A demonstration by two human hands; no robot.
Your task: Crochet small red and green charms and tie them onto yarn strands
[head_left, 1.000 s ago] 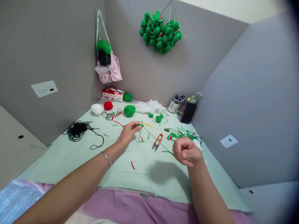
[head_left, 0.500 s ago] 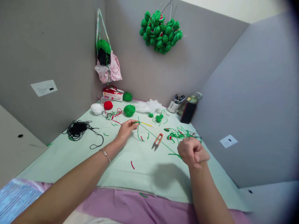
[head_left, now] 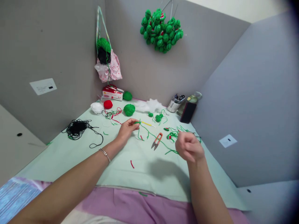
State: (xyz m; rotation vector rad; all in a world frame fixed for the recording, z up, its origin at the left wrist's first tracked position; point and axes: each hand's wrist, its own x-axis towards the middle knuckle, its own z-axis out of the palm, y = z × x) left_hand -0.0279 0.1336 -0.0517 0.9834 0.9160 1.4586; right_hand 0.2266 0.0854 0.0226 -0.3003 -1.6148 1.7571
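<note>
- Well, I have the left hand (head_left: 127,130) over the middle of the pale green table cover (head_left: 114,171), thumb and fingers pinched together on a small green piece of yarn work (head_left: 137,122).
- From that piece I follow a green strand (head_left: 152,134) running down to the right, slack and slightly wavy, as far as the right hand (head_left: 189,147).
- The right hand is curled like a loose fist, fingers together on the strand; the exact pinch is hidden from me.
- Just beside the left fingertips I see a yellow-handled hook (head_left: 147,124), its metal tip pointing right; I cannot tell whether it touches them.
- Between the hands I have orange-handled snips (head_left: 157,141), blades toward the near edge, with the strand passing at them.
- Near the right hand, on its far side, I see a tangle of green pieces and loose ends (head_left: 173,135), partly covered by the hand.
- Farther back I count a green yarn ball (head_left: 129,109), a red yarn ball (head_left: 107,104) and a white yarn ball (head_left: 97,108).
- Well left of the left hand I see a heap of black yarn (head_left: 77,128).
- Nearer me, a short red snippet (head_left: 132,164) lies on the cover.
</note>
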